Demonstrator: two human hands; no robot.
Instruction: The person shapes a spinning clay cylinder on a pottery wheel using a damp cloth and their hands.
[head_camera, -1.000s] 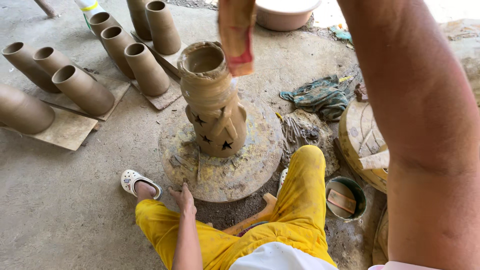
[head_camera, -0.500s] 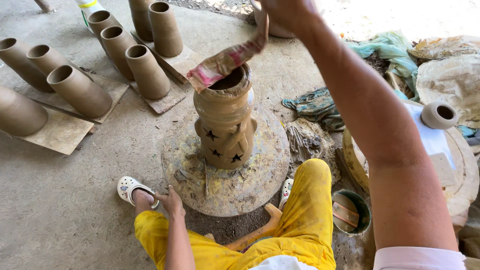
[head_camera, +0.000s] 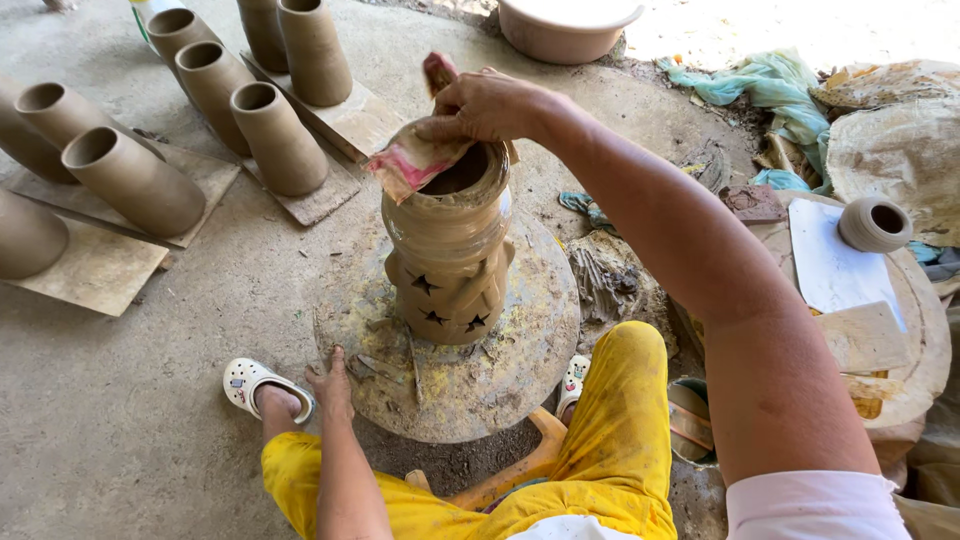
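A tall wet clay pot (head_camera: 447, 255) with star-shaped cutouts stands on a round, clay-smeared turntable (head_camera: 500, 375). My right hand (head_camera: 485, 103) is at the pot's rim, pinching a wet pink-and-tan cloth (head_camera: 412, 160) that drapes over the rim's left side. My left hand (head_camera: 331, 383) rests flat on the turntable's near-left edge, fingers spread, holding nothing. My yellow trousers (head_camera: 610, 450) and white sandals (head_camera: 248, 381) frame the wheel.
Several clay cylinders (head_camera: 275, 135) lie and stand on boards at the upper left. A clay basin (head_camera: 560, 28) sits at the top. To the right lie rags (head_camera: 770, 85), sacks, a small clay jar (head_camera: 873, 222) and a small bucket (head_camera: 690, 420).
My right hand has come down from high above with the cloth and now presses it onto the pot's rim. My left hand stays on the turntable edge.
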